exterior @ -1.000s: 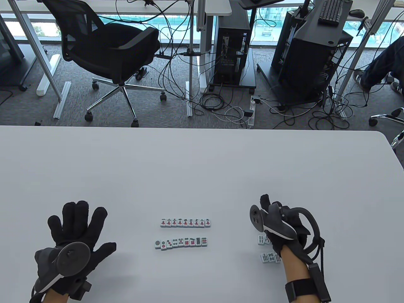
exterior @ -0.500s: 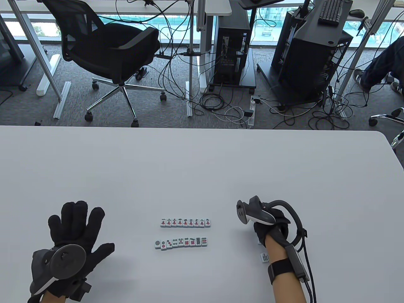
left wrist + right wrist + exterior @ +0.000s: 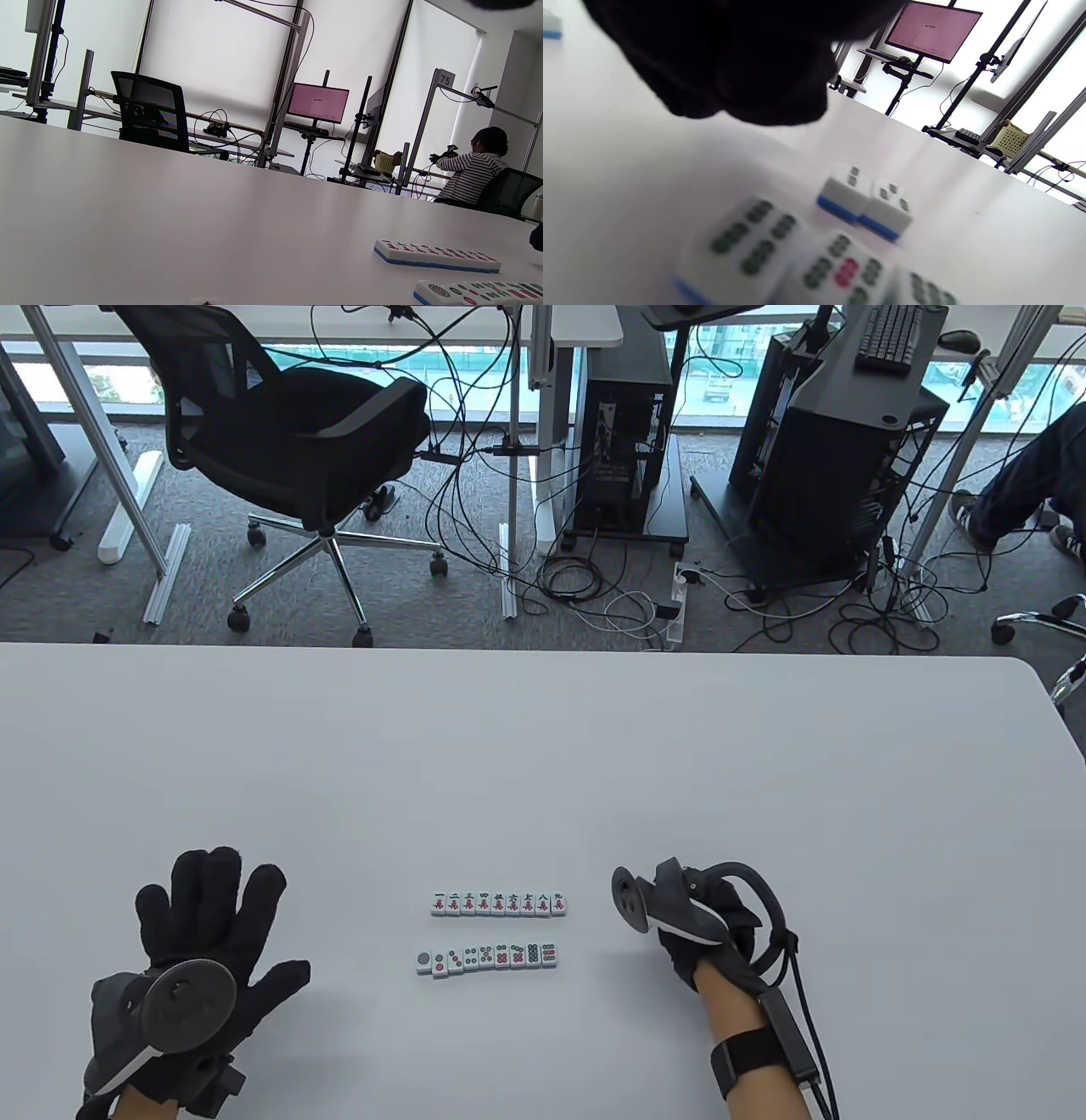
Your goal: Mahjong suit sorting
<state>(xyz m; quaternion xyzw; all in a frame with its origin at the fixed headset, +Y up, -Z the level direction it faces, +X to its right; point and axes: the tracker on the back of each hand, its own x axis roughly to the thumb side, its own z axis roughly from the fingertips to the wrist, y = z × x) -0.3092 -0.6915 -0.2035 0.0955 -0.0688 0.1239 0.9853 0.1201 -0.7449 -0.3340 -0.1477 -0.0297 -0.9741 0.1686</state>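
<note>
Two sorted rows of mahjong tiles lie face up at the table's middle: a character row (image 3: 498,903) and a dots row (image 3: 488,957) in front of it. Both also show in the left wrist view, the character row (image 3: 437,256) and the dots row (image 3: 479,292). My left hand (image 3: 208,916) rests flat on the table at the left, fingers spread, empty. My right hand (image 3: 708,937) hovers to the right of the rows, over loose bamboo tiles that it hides in the table view. The right wrist view shows these bamboo tiles (image 3: 865,203) under my dark fingers (image 3: 746,63); whether the fingers hold one is hidden.
The white table (image 3: 543,763) stretches far behind the rows. An office chair (image 3: 288,449), computer towers (image 3: 624,449) and floor cables lie beyond its far edge. A person in a striped shirt (image 3: 475,173) sits at another desk.
My right hand has moved left and turned at the wrist, and now covers the loose bamboo tiles that showed beside it before. My left hand has barely moved.
</note>
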